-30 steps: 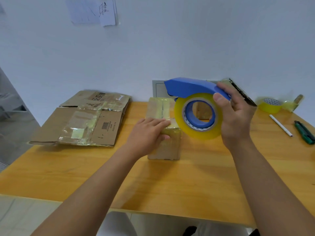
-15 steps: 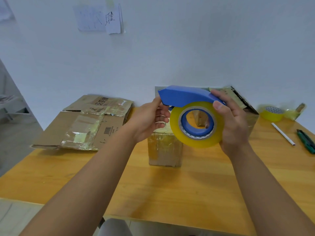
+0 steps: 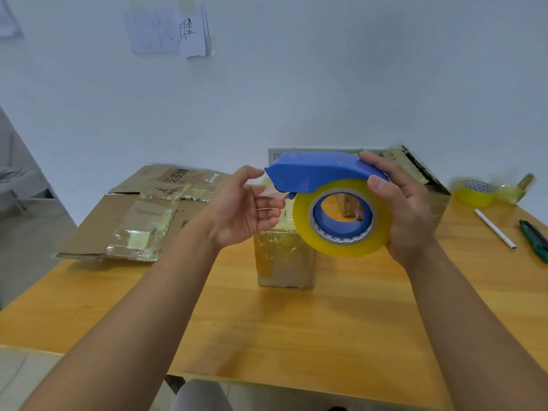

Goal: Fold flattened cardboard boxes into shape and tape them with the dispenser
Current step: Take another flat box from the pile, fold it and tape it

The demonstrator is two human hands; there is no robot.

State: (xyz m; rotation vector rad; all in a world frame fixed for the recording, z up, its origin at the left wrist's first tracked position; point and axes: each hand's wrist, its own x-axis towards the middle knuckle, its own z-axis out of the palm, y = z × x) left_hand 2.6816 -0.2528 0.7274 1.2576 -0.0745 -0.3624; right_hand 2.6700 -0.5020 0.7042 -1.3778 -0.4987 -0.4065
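Note:
My right hand (image 3: 412,221) grips a blue tape dispenser (image 3: 320,173) loaded with a yellow-tinted tape roll (image 3: 302,223) and holds it in the air above the table. My left hand (image 3: 240,209) is raised just left of the dispenser's nose, palm toward it, fingers loosely curved. I cannot tell whether its fingertips touch the tape end. Below and behind the dispenser a small taped cardboard box (image 3: 284,259) stands upright on the wooden table (image 3: 296,327). Flattened cardboard boxes (image 3: 139,221) lie at the back left.
A larger cardboard box (image 3: 415,167) stands behind my right hand against the wall. At the back right lie a spare yellow tape roll (image 3: 474,192), a white pen (image 3: 494,229) and a green utility knife (image 3: 533,240).
My left hand left the top of the small box, rose to the dispenser's nose, and now has drawn slightly back to the left. The dispenser stayed raised in my right hand.

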